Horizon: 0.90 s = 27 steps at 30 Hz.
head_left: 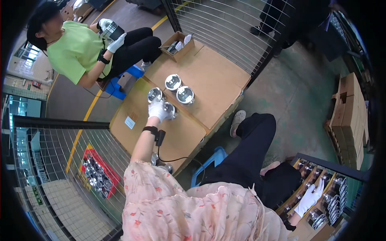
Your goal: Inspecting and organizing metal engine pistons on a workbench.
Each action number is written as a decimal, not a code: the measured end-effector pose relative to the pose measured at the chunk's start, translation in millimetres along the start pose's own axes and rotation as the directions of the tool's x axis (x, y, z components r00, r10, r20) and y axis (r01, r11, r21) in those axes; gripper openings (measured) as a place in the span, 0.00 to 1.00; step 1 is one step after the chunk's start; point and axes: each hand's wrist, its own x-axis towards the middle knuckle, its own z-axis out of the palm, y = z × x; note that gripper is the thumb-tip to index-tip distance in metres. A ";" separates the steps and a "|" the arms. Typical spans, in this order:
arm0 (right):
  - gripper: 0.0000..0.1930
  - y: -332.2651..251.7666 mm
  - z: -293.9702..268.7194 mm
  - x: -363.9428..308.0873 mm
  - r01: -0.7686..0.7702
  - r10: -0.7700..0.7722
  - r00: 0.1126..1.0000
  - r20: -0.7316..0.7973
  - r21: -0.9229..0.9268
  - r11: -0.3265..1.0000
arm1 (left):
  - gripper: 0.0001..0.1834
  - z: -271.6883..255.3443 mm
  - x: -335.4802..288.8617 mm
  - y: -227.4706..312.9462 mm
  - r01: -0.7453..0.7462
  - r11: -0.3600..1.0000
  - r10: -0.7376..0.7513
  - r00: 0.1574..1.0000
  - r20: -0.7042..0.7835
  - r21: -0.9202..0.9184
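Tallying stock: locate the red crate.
In the head view, the red crate sits lower left, seen through the black-framed mesh panel, left of the floral sleeve.

I've got grey-green floor (299, 94) right of centre, wire mesh fence (233, 26) upper centre, yellow floor line (92, 106) left, blue stool (219, 154) mid-frame.

Left arm (143, 148) extended up from lower centre. White-gloved left hand (158, 110) just left of centre, back up, finger closure unclear. Right hand (309, 201), gloved, lower right, fingers straight. Legs (253, 146) bent, right of centre.
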 end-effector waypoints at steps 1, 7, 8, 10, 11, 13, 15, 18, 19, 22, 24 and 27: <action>0.21 -6.8 0.3 -1.2 -0.025 0.026 0.999 0.019 -0.015 1.000 | 0.21 7.4 11.6 -17.7 0.004 0.999 -0.006 0.999 -0.048 -0.044; 0.23 -7.2 4.3 -22.4 -0.089 0.093 0.995 0.034 -0.114 0.990 | 0.35 65.3 57.7 -47.4 -0.113 0.957 0.062 0.980 0.191 0.268; 0.23 -4.0 -0.5 -30.1 -0.108 0.110 0.994 0.006 -0.142 0.984 | 0.33 62.9 62.6 -11.5 -0.103 0.957 0.049 0.978 0.200 0.270; 0.23 -13.3 5.8 -33.1 -0.113 0.127 0.990 0.065 -0.187 0.976 | 0.29 89.2 57.3 -45.9 -0.009 0.995 -0.001 0.995 0.096 0.101; 0.24 3.1 -3.0 -43.2 -0.207 0.220 0.974 0.045 -0.197 0.958 | 0.29 87.5 74.5 -19.9 -0.003 0.998 -0.003 0.996 0.092 0.063; 0.23 3.8 -0.1 -54.4 -0.260 0.265 0.963 0.040 -0.102 0.960 | 0.28 94.7 78.4 -22.3 0.075 0.997 -0.072 0.991 0.114 -0.021; 0.24 2.7 6.0 -65.5 -0.321 0.322 0.947 0.007 -0.028 0.947 | 0.29 105.8 87.2 -18.3 0.116 0.990 -0.106 0.988 0.112 -0.081; 0.24 -22.2 20.7 -61.8 -0.330 0.327 0.943 0.066 0.037 0.943 | 0.25 136.8 89.6 -78.1 0.259 0.951 -0.244 0.964 0.105 -0.170; 0.19 -48.8 -0.9 -58.5 -0.106 0.101 0.994 -0.043 -0.130 0.986 | 0.30 143.4 98.0 -61.6 0.273 0.924 -0.253 0.961 0.110 -0.266; 0.11 -55.4 0.4 -54.6 0.166 -0.212 0.961 -0.177 -0.240 0.956 | 0.44 154.1 97.1 -118.9 0.209 0.958 -0.218 0.975 -0.029 -0.195; 0.23 -21.1 25.7 -80.8 -0.389 0.404 0.915 0.017 0.312 0.867 | 0.36 170.1 115.2 -85.5 0.054 0.982 0.006 0.948 -0.319 0.179; 0.18 -18.6 16.2 -85.8 -0.218 0.210 0.973 -0.093 -0.075 0.973 | 0.15 155.6 133.7 -79.8 0.297 0.090 0.010 0.954 0.299 -0.951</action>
